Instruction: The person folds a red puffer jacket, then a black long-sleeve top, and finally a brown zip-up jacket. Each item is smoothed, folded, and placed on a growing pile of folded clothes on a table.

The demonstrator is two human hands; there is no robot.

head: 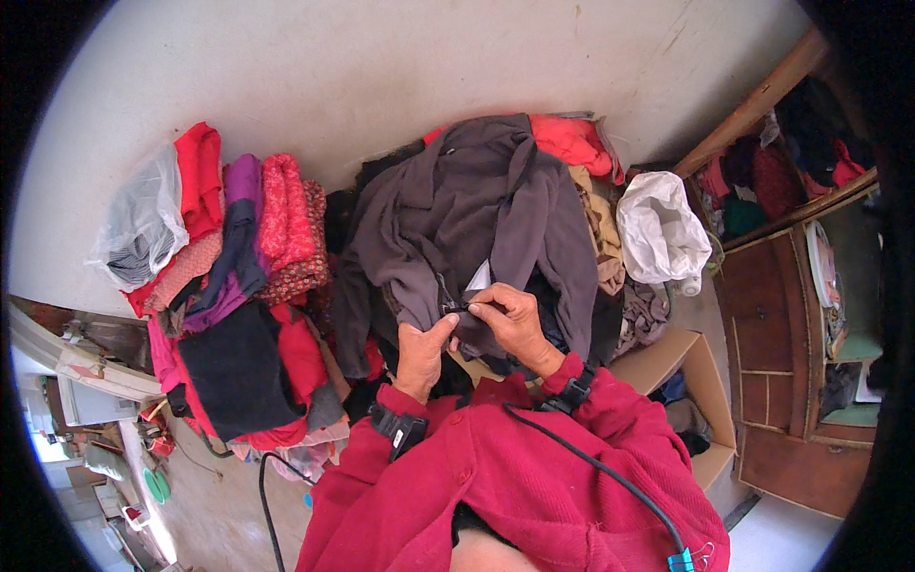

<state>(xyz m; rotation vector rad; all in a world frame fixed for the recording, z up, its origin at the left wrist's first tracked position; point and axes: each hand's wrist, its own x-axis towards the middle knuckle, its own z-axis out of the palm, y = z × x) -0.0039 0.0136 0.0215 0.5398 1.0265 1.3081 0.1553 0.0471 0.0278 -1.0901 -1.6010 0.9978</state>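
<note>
A dark grey-brown fleece jacket [457, 186] lies spread on a heap of clothes in front of me, its collar towards the wall. My left hand [423, 350] pinches the jacket's lower front edge between thumb and fingers, beside a dark zip. Close to its right, my right hand [516, 322] holds a small dark piece at that same edge between thumb and forefinger; fingers partly hide it. A small white patch [479, 277] shows on the jacket just above my right hand.
Folded clothes [286, 214] and a clear plastic bag [143, 222] are piled at left. A white bag [661, 229] stands at right, above an open cardboard box [715, 407] with clothes. A wooden cabinet [768, 322] borders the right side; a pale wall [400, 64] rises behind.
</note>
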